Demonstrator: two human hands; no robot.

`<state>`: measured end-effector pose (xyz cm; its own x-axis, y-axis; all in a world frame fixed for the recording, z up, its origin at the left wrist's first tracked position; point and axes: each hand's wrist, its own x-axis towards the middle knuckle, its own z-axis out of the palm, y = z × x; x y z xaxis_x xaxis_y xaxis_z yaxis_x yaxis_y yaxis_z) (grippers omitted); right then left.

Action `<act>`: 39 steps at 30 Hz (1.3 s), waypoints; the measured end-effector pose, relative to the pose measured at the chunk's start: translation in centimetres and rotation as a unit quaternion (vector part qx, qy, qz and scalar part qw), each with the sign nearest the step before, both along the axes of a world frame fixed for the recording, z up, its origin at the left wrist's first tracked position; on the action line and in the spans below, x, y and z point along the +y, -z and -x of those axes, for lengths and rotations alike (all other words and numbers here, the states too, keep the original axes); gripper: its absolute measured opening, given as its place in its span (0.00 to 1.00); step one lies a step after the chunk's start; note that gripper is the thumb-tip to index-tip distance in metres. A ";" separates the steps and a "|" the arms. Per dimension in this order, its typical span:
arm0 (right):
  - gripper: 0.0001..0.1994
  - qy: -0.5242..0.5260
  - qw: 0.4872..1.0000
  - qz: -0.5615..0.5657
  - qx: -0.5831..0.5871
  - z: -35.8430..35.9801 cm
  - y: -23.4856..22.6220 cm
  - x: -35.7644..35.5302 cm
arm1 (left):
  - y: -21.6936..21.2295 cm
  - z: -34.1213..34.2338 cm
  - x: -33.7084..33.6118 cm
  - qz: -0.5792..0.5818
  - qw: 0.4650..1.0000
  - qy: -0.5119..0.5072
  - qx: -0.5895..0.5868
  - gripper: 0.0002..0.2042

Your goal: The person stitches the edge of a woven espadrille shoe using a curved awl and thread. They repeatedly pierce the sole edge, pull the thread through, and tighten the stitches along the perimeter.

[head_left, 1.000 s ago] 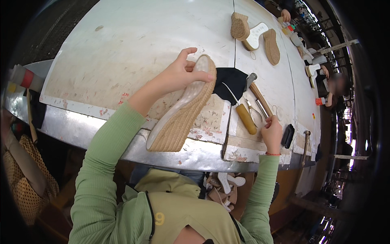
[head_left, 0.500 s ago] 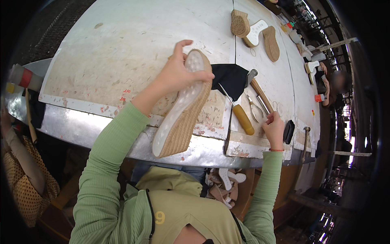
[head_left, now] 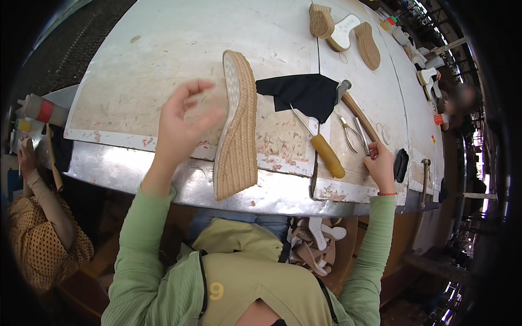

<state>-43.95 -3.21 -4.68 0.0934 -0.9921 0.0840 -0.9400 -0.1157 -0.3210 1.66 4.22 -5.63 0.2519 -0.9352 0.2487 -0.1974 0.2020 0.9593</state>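
Left hand [head_left: 182,125]: blurred, thumb and fingers spread, gripping nothing; 0.5 s earlier its thumb lay across the sole. Contact now cannot be confirmed.
Wedge sole: white-topped, tan braided-rope wedge shoe sole [head_left: 239,130], at the table's front edge, between left hand and cloth; more upright than 0.5 s earlier, braided side turned further into view.
Cloth: flat black fabric piece [head_left: 304,93], right of the sole.
Tools: awl with yellow handle [head_left: 327,156], small silver pliers [head_left: 349,132], slim silver metal tool [head_left: 361,132], wooden-handled steel hammer [head_left: 363,117]; layout essentially unchanged.
Right hand [head_left: 380,164]: fingertips drawn together at the slim tool's near end, as before; whether gripped, cannot tell.
Markings: grey bottle with red band [head_left: 46,111], no legible text; olive-green apron [head_left: 255,274], 1 yellow printed numeral.
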 end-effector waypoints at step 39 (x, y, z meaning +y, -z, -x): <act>0.12 -0.229 0.789 0.191 -0.537 -28.3 3.5 9.9 | 3.1 5.5 5.2 0.077 0.986 -0.101 0.112 0.11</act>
<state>-15.67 6.64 -8.19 0.1063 -0.7576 0.6440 0.0191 -0.6460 -0.7631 -3.81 9.43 -8.76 0.4942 -0.8160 0.2998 -0.0351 0.3259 0.9448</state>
